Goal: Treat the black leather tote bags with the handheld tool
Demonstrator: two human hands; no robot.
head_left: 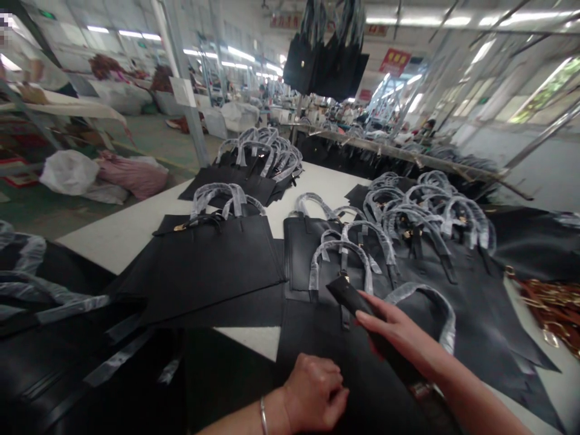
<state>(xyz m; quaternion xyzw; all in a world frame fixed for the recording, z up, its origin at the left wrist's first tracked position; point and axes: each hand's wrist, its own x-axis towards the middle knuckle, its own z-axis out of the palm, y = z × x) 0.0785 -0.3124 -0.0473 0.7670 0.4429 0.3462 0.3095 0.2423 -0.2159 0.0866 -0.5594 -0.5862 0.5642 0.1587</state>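
My right hand (394, 326) is closed around a long flat black strip (347, 296), with one end pointing away from me. Below it lies a black tote bag (312, 338), its handle (342, 248) wrapped in clear plastic. A small gold-coloured fitting (344, 276) shows just beyond the strip's end. My left hand (312, 389), with a silver bracelet at the wrist, is curled into a fist over the lower part of this bag. Whatever its fingers hold, if anything, is hidden.
More black tote bags (217, 254) lie stacked at the left, with others (421, 241) overlapping at the right on the white table (326, 181). Brown straps with gold buckles (550, 308) lie at the far right. Bags (324, 63) hang overhead; a metal post (181, 78) stands beyond.
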